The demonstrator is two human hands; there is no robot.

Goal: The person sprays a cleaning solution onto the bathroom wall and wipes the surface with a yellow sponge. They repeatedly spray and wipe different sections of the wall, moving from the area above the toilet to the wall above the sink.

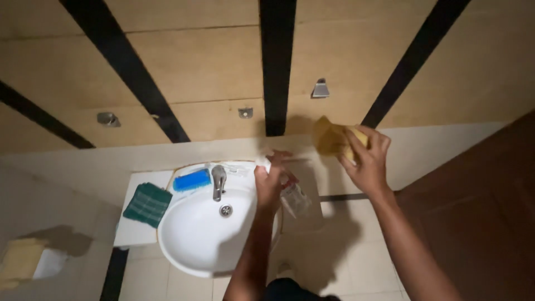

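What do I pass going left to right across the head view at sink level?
Yellow cloth on the floor → green cloth → blue brush → tap → left hand holding a clear spray bottle → right hand gripping a yellow sponge → brown door.

Clear bottle (292, 196) blurred and partly hidden behind the left hand (268, 184), yellow cloth (16, 261) cut off at left edge
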